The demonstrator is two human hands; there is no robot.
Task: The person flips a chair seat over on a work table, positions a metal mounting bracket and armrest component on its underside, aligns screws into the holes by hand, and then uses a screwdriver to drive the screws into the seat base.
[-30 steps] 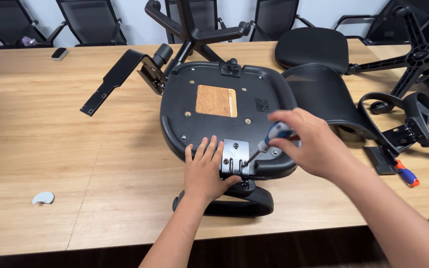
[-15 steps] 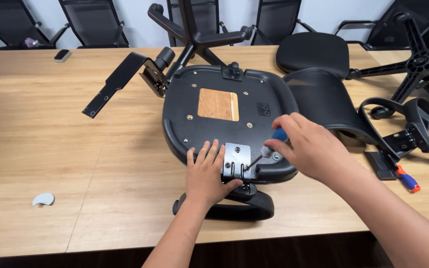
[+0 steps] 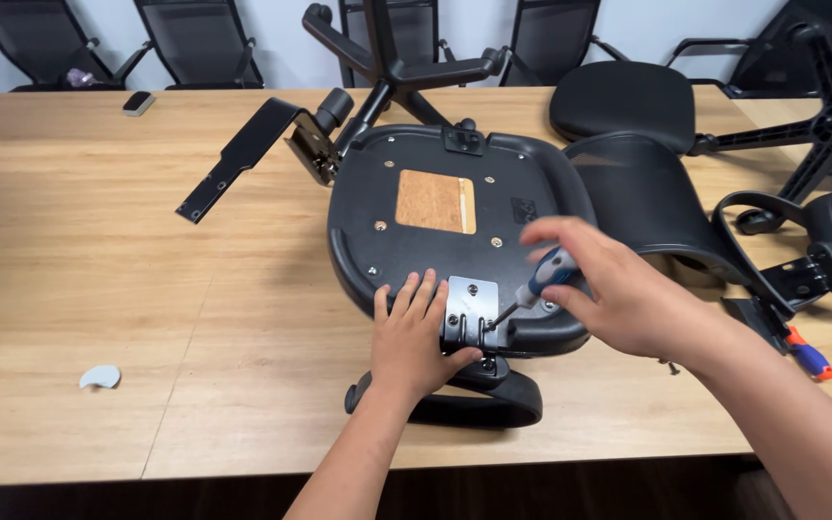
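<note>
An upturned black chair seat (image 3: pixel 455 207) lies on the wooden table (image 3: pixel 98 270), its underside showing a square wooden patch. At its near edge a metal bracket (image 3: pixel 470 310) joins a black armrest (image 3: pixel 479 397). My left hand (image 3: pixel 414 337) lies flat on the seat beside the bracket, thumb against the armrest. My right hand (image 3: pixel 618 294) grips a screwdriver (image 3: pixel 536 285) with a blue and grey handle, its tip at the bracket's right side.
A black angled arm bracket (image 3: pixel 243 154) lies left of the seat. A backrest (image 3: pixel 657 207) and second seat (image 3: pixel 623 101) sit to the right, with a chair base (image 3: pixel 820 125), another armrest (image 3: pixel 820 250) and a red-handled tool (image 3: pixel 806 354). A small grey piece (image 3: pixel 100 377) lies near left.
The view has shifted slightly. My right hand has turned a little with the screwdriver at the bracket; my left hand stays flat on the seat.
</note>
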